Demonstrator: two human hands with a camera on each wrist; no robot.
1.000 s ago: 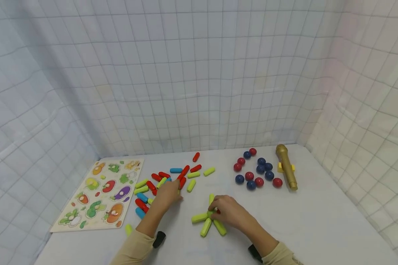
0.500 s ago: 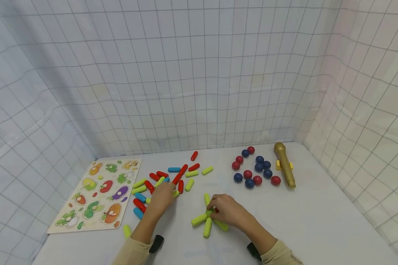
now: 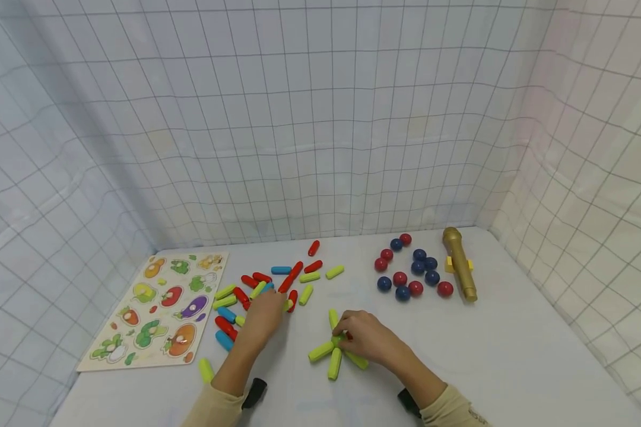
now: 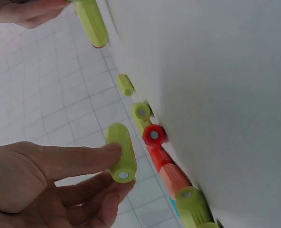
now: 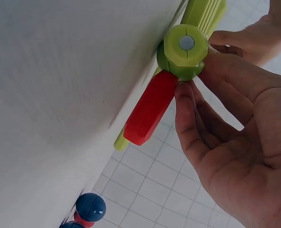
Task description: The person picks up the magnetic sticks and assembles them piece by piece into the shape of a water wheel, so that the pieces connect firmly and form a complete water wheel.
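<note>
Between thumb and fingers, my left hand [image 3: 265,313] pinches a yellow-green magnetic rod [image 4: 121,152], its metal end showing in the left wrist view. This hand is over the near right side of a pile of red, blue and yellow-green rods. My right hand [image 3: 367,335] pinches the centre of a star of rods, its fingertips at the green ball [image 5: 181,72]. Yellow-green rods spread from that centre, among them a rod [image 3: 321,351] pointing left and another rod [image 3: 335,363] pointing toward me. A red rod [image 5: 150,109] also joins it, mostly covered by my right hand in the head view.
A vegetable puzzle board [image 3: 155,314] lies at the left. Red and blue balls [image 3: 415,289] are scattered at the back right, beside a gold microphone-shaped toy [image 3: 460,264]. One yellow-green rod [image 3: 206,370] lies near my left forearm. Grid-patterned cloth [image 3: 342,118] walls the table.
My left hand has drawn back slightly from the pile, and the rod it holds now shows past its fingers. The star has turned a little, its near rods swinging right under my right hand.
</note>
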